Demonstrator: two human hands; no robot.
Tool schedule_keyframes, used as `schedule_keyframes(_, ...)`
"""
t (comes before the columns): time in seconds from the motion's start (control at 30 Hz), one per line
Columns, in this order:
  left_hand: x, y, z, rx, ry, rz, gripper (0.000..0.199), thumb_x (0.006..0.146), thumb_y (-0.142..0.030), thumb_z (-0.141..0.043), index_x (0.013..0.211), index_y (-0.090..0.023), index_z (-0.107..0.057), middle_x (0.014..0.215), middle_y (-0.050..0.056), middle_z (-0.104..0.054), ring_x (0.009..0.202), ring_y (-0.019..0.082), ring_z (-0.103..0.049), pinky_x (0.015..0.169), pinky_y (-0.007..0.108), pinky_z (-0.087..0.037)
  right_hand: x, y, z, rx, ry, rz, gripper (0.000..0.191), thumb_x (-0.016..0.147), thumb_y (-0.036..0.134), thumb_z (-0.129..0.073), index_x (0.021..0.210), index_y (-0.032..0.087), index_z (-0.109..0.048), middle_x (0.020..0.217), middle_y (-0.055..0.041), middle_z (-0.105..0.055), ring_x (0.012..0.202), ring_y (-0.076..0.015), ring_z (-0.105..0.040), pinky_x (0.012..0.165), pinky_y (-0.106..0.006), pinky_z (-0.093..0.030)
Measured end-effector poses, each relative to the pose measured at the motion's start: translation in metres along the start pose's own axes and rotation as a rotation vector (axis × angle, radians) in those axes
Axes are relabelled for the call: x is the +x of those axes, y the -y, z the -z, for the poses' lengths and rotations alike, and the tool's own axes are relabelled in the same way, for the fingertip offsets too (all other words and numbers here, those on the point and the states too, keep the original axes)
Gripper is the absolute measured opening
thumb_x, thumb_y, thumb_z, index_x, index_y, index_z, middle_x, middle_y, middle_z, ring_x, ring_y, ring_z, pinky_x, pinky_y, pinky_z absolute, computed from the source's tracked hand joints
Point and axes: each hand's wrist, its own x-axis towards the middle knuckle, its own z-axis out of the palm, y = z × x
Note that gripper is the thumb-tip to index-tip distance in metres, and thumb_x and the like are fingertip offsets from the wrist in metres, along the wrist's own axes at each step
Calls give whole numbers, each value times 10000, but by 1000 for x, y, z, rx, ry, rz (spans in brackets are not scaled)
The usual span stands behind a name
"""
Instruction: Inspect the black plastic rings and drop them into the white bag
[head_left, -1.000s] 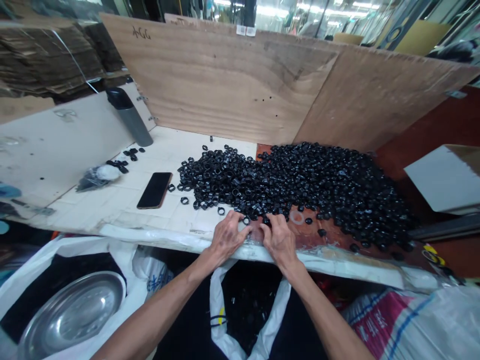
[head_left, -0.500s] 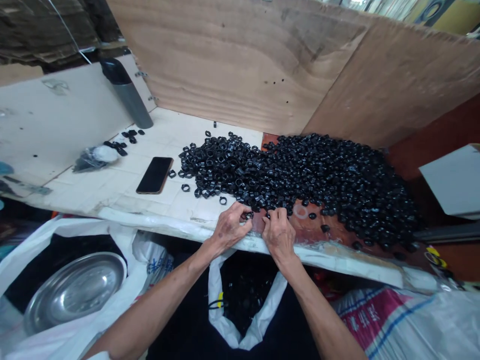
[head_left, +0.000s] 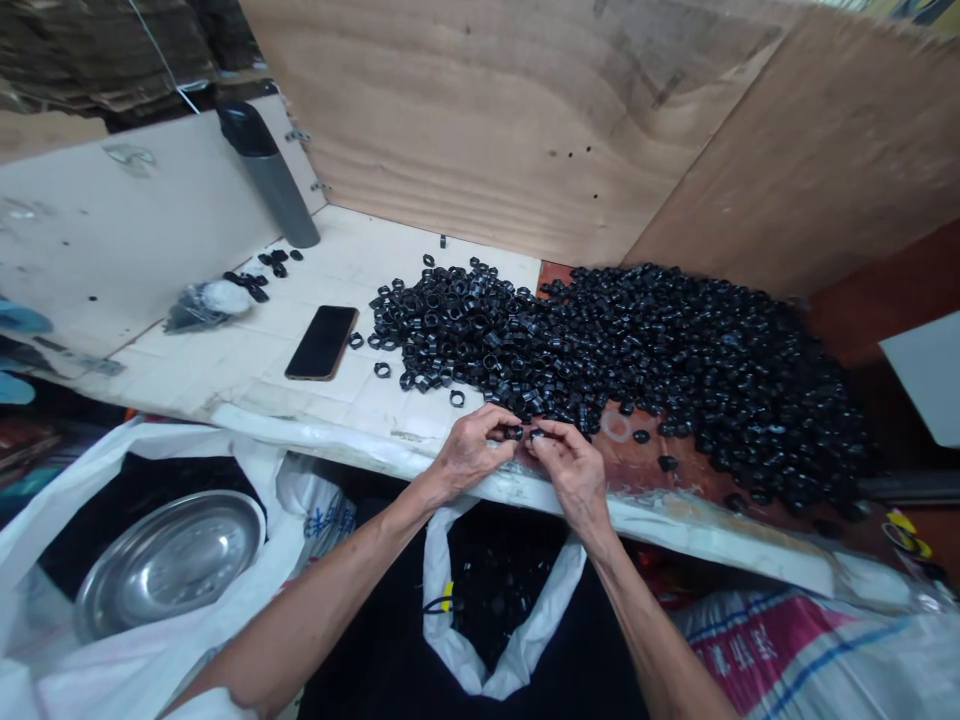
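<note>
My left hand pinches a small black ring between thumb and fingertips at the table's front edge. Close beside it on the right, my right hand pinches a small black part. The two parts are near each other with a narrow gap between. Just beyond both hands lies a wide heap of black rings, which runs into a denser heap of black pieces on the right. Below my hands, an open white-rimmed bag holds more dark pieces.
A phone lies left of the heap, with a grey bottle and a small plastic bag behind it. A metal bowl sits in a white sack at lower left. Wooden boards wall the back.
My right hand has come off the edge of the heap and turned toward my left hand, a small black part now showing at its fingertips. The view has shifted slightly.
</note>
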Motion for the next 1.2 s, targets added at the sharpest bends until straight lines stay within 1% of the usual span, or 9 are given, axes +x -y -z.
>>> schedule_keyframes(0.13, -1, 1, 2, -69, 22, -16, 255, 799, -130, -641, 1044, -179, -694, 1059, 56, -657, 960, 163, -671, 841, 294, -606, -2, 0, -4, -82, 14, 110, 324, 803, 421, -725, 1023, 190, -672, 1015, -85, -732, 844, -204, -707, 796, -355, -589)
schedule_keyframes(0.23, -1, -1, 4, -113, 31, 0, 274, 802, -133, -647, 1070, -173, -685, 1093, 69, -644, 992, 170, -665, 845, 290, -604, -2, -2, -6, -187, -40, 188, 272, 812, 409, -720, 980, 196, -707, 1013, -80, -721, 823, -194, -688, 761, -329, -583)
schedule_keyframes(0.37, -2, -5, 6, -216, 34, 54, 277, 809, -153, -661, 1086, -160, -649, 1052, 63, -658, 932, 152, -677, 847, 289, -597, -5, 2, -7, -183, -35, 243, 216, 846, 365, -695, 984, 200, -716, 1011, -71, -703, 855, -194, -682, 776, -325, -574)
schedule_keyframes(0.53, -3, -6, 6, -102, 21, -45, 210, 810, -141, -662, 1018, -158, -682, 1050, 82, -673, 956, 174, -661, 790, 279, -587, -10, 12, -5, -182, -82, 308, 180, 868, 324, -668, 989, 197, -709, 1049, -88, -683, 938, -214, -676, 816, -337, -571)
schedule_keyframes(0.63, -3, -5, 6, -54, 10, -78, 224, 802, -149, -682, 1026, -162, -691, 1042, 89, -687, 989, 195, -668, 869, 330, -579, -10, 15, -4, -204, -64, 312, 158, 868, 306, -666, 982, 208, -712, 1041, -82, -685, 943, -220, -676, 820, -344, -571)
schedule_keyframes(0.73, -4, -5, 5, -135, 41, 11, 308, 801, -174, -705, 1104, -161, -652, 1063, 86, -698, 978, 193, -692, 900, 344, -583, -9, 15, -4, -223, 6, 291, 154, 874, 296, -654, 989, 219, -720, 1021, -71, -699, 909, -215, -684, 803, -342, -573)
schedule_keyframes(0.83, -6, -7, 4, -223, 58, 85, 311, 815, -219, -716, 1106, -153, -625, 1055, 78, -709, 935, 179, -711, 882, 334, -596, -9, 13, -3, -247, 6, 275, 167, 881, 303, -643, 1002, 219, -724, 1004, -67, -706, 864, -205, -683, 769, -327, -570)
schedule_keyframes(0.97, -6, -11, 6, -161, 65, -32, 211, 844, -239, -697, 1032, -148, -676, 1065, 98, -718, 998, 198, -695, 926, 354, -574, -10, 14, -1, -285, 0, 291, 150, 876, 286, -656, 989, 222, -729, 979, -53, -707, 826, -188, -678, 733, -300, -553)
schedule_keyframes(1.2, -5, -11, 10, -44, 31, -209, 180, 874, -251, -680, 1020, -154, -722, 1057, 118, -739, 1009, 201, -702, 923, 372, -579, -12, 26, -1, -397, 10, 367, 123, 882, 274, -655, 944, 220, -747, 932, -48, -709, 785, -176, -667, 707, -287, -533)
